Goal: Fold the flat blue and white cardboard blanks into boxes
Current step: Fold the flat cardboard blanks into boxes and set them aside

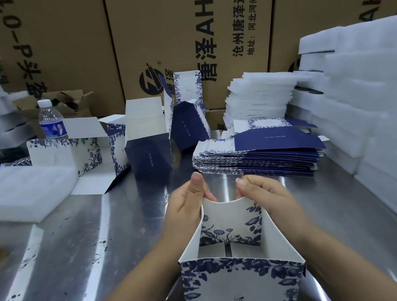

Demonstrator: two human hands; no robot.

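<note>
Currently open as a tube, the box [243,277] is held at the near edge of the steel table [90,238], mouth upward so its end flaps can be reached. Left hand [187,209] and right hand [271,199] each pinch a corner of the far flap [227,209], probably to bend it inward evenly. Flat blanks [257,165] lie stacked toward the right edge, within reach; folded boxes [148,154] stand near the far edge, out of the way

centre brown carton [165,29]: 唐泽AH4 | 沧州唐泽通信 | 地址:河北河间经济 | right carton [325,9]: AH4
</note>
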